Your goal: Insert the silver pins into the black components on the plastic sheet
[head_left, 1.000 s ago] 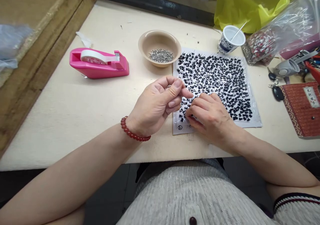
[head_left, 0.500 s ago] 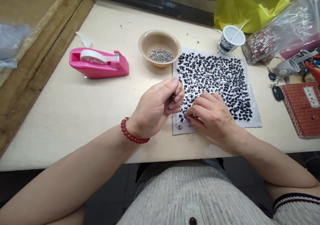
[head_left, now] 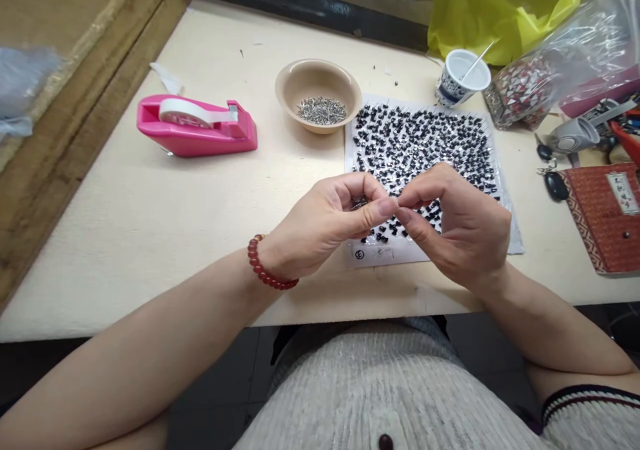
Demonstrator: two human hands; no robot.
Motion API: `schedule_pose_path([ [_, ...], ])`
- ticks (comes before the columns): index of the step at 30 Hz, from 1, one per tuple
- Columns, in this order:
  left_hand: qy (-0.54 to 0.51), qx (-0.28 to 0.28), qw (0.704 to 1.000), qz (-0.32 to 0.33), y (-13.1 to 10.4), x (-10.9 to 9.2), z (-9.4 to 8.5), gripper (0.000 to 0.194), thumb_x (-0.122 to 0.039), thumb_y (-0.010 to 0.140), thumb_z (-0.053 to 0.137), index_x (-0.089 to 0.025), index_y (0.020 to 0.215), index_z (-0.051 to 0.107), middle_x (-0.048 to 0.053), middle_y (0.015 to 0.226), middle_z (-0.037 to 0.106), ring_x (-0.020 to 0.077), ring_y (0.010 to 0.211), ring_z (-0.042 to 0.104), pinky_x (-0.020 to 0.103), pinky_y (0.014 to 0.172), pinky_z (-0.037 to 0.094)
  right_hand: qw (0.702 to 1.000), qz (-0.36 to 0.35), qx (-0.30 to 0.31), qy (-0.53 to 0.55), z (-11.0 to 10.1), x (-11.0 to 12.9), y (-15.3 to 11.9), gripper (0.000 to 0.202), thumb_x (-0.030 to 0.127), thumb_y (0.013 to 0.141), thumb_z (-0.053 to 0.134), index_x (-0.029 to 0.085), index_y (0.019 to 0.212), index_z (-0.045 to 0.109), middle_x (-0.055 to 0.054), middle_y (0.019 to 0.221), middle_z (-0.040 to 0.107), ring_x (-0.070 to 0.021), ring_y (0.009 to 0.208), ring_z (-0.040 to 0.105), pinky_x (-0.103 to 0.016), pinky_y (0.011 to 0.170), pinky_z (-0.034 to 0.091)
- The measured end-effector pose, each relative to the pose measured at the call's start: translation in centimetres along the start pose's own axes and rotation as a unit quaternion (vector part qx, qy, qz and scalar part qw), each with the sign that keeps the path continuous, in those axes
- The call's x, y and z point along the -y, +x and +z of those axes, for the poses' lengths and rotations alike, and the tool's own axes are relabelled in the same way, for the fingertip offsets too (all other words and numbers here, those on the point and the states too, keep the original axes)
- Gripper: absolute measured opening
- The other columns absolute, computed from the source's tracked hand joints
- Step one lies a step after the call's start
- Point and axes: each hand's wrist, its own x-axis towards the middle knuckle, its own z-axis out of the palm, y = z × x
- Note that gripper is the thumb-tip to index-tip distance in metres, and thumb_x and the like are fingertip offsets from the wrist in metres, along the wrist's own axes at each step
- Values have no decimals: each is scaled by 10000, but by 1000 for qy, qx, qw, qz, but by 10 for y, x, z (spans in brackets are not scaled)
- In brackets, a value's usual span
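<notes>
My left hand (head_left: 340,213) is closed, its thumb and forefinger pinched together at the tips. Small metal pins (head_left: 359,202) show in the gap of its curled fingers. My right hand (head_left: 455,227) is also closed in a pinch, its fingertips meeting those of the left. Whatever sits between the touching tips is too small to make out. Beneath both hands lies a white sheet (head_left: 515,240) covered in rows of small black pieces (head_left: 425,137), many with thin pins standing up. Beyond my left hand, a beige bowl (head_left: 287,97) holds a heap of silvery pins (head_left: 323,111).
A pink tape dispenser (head_left: 200,140) stands to the left. Behind the sheet at right are a patterned cup (head_left: 450,93) with a thin stick, a clear bag of small pieces (head_left: 525,90) and a yellow bag (head_left: 480,17). A red pouch (head_left: 607,230) lies far right.
My right hand has lifted off the black pieces on the sheet and come up to my left fingertips. My left hand has turned and shifted slightly right, its thumb now pointing toward the right hand.
</notes>
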Motion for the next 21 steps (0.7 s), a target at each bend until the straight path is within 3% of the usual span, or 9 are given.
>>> schedule_pose_path([
  [6, -4, 3, 1000, -16, 0, -1, 2, 253, -336, 793, 723, -137, 714, 587, -40, 631, 456, 57, 548, 369, 183, 494, 317, 999, -17, -22, 35, 3, 1, 0, 89, 104, 789, 643, 180, 819, 609, -16, 722, 635, -132, 672, 564, -347, 690, 440],
  [9, -45, -42, 998, -12, 1, -4, 4, 278, -324, 928, 535, -127, 745, 607, -27, 626, 451, 54, 512, 348, 183, 477, 319, 999, -26, -25, 16, 2, 0, 1, 81, 100, 805, 611, 180, 794, 597, -14, 706, 623, -130, 666, 558, -341, 693, 431],
  [12, -115, -156, 980, 40, 4, -10, 4, 320, -149, 982, 351, -118, 805, 616, -6, 689, 486, 44, 515, 393, 161, 472, 338, 996, -48, 63, -51, 4, -5, -3, 71, 108, 823, 580, 165, 783, 596, -23, 712, 633, -138, 691, 559, -335, 696, 411],
  [15, -155, -228, 958, 79, 7, -16, 2, 286, -51, 962, 335, -124, 861, 593, -15, 697, 506, 27, 485, 396, 139, 450, 326, 974, -57, 171, -138, 8, -10, -8, 102, 132, 849, 547, 156, 771, 607, -28, 735, 646, -148, 722, 536, -325, 679, 353],
  [21, -142, -223, 961, 82, 8, -14, 0, 265, -142, 990, 376, -147, 775, 532, -39, 598, 518, 24, 419, 323, 136, 408, 276, 941, -77, 232, -232, 12, -8, -9, 198, 166, 907, 481, 155, 780, 633, -44, 772, 633, -159, 752, 466, -323, 683, 273],
])
